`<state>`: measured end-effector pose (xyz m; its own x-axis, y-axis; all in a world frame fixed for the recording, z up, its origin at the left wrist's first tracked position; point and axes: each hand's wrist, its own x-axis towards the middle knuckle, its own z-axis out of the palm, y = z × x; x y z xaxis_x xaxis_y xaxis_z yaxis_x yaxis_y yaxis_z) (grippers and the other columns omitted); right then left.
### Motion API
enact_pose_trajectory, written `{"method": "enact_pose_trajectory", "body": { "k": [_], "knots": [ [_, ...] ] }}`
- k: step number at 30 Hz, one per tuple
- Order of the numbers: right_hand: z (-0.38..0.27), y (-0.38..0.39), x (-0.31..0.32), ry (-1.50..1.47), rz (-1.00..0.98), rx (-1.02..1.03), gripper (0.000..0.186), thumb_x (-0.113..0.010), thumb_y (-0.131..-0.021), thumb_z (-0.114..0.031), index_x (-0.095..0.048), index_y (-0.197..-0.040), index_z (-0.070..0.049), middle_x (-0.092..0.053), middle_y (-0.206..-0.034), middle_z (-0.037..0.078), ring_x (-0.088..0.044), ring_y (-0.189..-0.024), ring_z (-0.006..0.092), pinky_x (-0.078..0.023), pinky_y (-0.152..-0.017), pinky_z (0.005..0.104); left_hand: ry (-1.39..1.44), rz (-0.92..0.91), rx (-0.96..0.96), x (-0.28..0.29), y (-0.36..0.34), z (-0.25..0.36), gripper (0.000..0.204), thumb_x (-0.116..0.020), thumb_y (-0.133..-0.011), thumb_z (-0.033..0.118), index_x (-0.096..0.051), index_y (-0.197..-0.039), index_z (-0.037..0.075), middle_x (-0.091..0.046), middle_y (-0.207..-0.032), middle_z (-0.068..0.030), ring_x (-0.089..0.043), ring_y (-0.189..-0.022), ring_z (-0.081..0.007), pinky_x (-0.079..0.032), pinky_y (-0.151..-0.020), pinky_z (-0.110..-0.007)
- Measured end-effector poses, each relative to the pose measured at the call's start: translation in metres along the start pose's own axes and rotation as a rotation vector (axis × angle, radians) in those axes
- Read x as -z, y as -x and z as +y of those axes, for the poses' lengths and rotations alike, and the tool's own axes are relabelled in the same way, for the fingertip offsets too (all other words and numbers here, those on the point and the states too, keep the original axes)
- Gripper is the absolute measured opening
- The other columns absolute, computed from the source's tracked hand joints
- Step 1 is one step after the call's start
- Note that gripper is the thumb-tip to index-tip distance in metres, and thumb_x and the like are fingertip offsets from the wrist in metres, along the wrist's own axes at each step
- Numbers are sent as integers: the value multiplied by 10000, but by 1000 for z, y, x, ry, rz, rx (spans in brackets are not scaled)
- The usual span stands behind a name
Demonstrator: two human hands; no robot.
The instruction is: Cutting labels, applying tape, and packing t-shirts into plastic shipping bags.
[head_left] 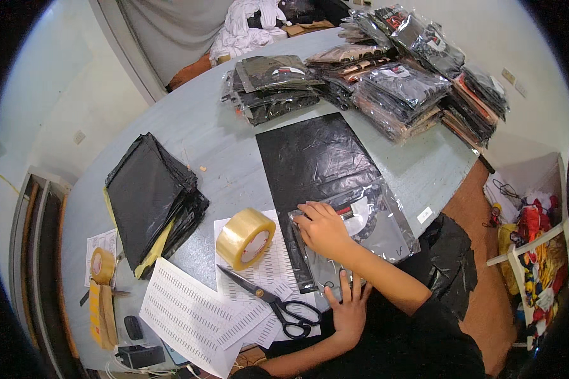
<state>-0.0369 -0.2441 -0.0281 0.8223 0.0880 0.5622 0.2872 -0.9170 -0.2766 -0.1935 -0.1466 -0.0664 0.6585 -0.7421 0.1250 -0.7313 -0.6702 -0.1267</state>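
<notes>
A clear plastic packet (385, 221) with dark folded cloth inside lies on a black plastic bag (316, 151), flat on the table before me. My right hand (325, 230) rests on the packet's left part, fingers stretched out toward its left edge. Nearer to me, my left hand (349, 311) lies with fingers spread on the packet's near edge. Neither hand is closed around anything. Black-handled scissors (278, 303) lie just left of my left hand, on printed label sheets (183, 309). A wide roll of clear tape (246, 239) stands beyond them.
Stacked packets of clothing (398, 88) fill the far right of the table, with a smaller pile (275, 85) beside them. At the left lies a stack of black bags (148, 196), near a small tape roll (102, 264). A bin of coloured items (540, 265) stands right.
</notes>
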Motion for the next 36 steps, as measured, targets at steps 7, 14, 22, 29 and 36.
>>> {"method": "enact_pose_trajectory", "body": {
  "k": [7,14,22,29,36],
  "knots": [
    [7,-1,3,-147,18,-14,207,-581,-738,-120,-644,-922,-48,-573,-1074,144,-505,-1046,307,-382,-911,400,-16,-9,22,3,-4,-1,590,-556,-807,322,-353,-1358,260,-202,-1441,-136,-184,-1321,-386,-179,-962,-684],
    [2,-3,4,-40,23,11,200,-609,-740,-147,-653,-908,-48,-570,-1091,148,-494,-1071,314,-383,-910,403,-34,-40,16,3,-4,0,622,-533,-832,337,-268,-1391,277,-198,-1446,-126,-194,-1321,-378,-178,-962,-681],
    [1,-3,5,-198,40,-83,228,-606,-754,-128,-637,-974,-75,-566,-1106,132,-497,-1076,318,-383,-914,406,-32,-22,33,1,-2,-1,606,-531,-832,339,-291,-1385,282,-208,-1442,-125,-190,-1326,-374,-176,-963,-675],
    [5,0,0,-28,22,-3,210,-599,-744,-134,-644,-934,-59,-570,-1081,143,-485,-1083,319,-377,-917,414,-43,-20,28,1,-5,1,556,-532,-827,357,-360,-1353,304,-196,-1447,-125,-181,-1327,-378,-166,-967,-674],
    [4,-1,-1,-7,36,18,219,-591,-744,-133,-651,-944,-68,-572,-1092,142,-480,-1091,322,-377,-916,416,-61,-17,26,4,-4,0,625,-537,-820,360,-289,-1388,286,-185,-1448,-131,-165,-1328,-380,-163,-969,-675]
  ]
}}
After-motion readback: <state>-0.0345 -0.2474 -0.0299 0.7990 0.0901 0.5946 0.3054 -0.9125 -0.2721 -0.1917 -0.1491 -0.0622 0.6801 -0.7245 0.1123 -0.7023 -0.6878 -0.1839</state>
